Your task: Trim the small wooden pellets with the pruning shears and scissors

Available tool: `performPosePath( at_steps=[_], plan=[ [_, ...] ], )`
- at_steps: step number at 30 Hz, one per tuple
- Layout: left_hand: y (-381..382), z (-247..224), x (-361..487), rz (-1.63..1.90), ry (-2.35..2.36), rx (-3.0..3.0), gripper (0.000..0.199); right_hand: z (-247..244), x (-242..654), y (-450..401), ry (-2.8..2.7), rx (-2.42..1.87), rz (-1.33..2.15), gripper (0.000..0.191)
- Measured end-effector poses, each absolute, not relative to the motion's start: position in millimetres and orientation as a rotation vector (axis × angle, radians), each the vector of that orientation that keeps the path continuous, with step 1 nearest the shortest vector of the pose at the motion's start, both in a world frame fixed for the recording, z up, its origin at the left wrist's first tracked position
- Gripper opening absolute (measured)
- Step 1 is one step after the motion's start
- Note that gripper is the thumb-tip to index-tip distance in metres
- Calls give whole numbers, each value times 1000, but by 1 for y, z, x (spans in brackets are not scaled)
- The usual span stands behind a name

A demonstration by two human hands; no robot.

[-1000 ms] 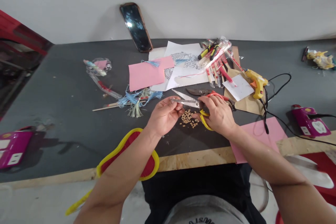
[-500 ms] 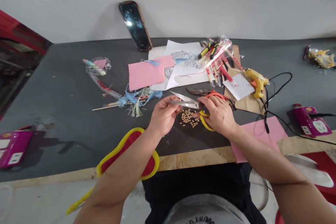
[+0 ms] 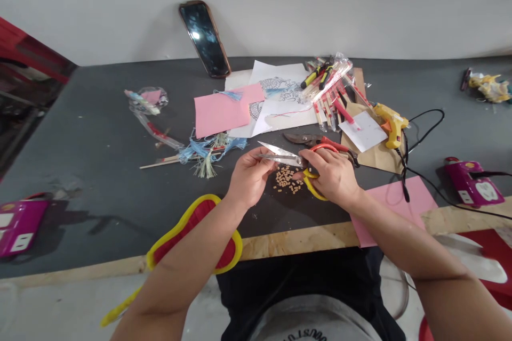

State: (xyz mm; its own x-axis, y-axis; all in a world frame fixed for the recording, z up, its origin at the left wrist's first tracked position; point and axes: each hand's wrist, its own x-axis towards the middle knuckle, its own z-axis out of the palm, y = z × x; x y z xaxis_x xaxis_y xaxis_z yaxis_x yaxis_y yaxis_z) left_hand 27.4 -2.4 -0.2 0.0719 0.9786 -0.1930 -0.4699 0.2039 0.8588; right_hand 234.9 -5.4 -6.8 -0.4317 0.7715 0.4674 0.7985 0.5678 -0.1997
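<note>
- The scissors (image 3: 291, 159) stand open above the desk (image 3: 120, 170), by small tan pieces (image 3: 285, 177).
- Your right hand (image 3: 338, 177) has its fingers curled around their handles.
- Your left hand (image 3: 251, 175) pinches its fingers together at the blades, contents unclear.

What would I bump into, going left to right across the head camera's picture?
Purple box, clear bag, phone, left hand, tan bits, right hand, glue gun, another purple box.
</note>
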Motion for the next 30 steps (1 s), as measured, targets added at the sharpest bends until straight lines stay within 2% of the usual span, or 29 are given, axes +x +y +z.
performPosePath(
  at_steps=[6, 10, 13, 17, 20, 24, 30],
  plan=[
    [-4, 0, 30, 1266, 934, 650, 37, -7, 232, -9, -2251, -1279, -58, 39],
    [-2, 0, 26, 1244, 929, 753, 35, -9, 235, -5, -2181, -1284, 56, 41],
    [0, 1, 20, 1115, 1068, 1082, 25, -11, 241, 1, -2055, -1303, 245, 48],
    [4, -4, 15, 774, 1308, 1776, 8, -11, 247, 7, -1925, -1347, 417, 54],
    [4, -13, 13, 614, 1294, 2086, 14, -9, 248, 8, -1912, -1326, 453, 54],
    [3, -21, 16, 605, 1207, 2309, 24, -8, 247, 8, -1908, -1336, 472, 54],
    [-3, -21, 36, 541, 1228, 2534, 19, -11, 247, 8, -1932, -1328, 459, 52]
  ],
)
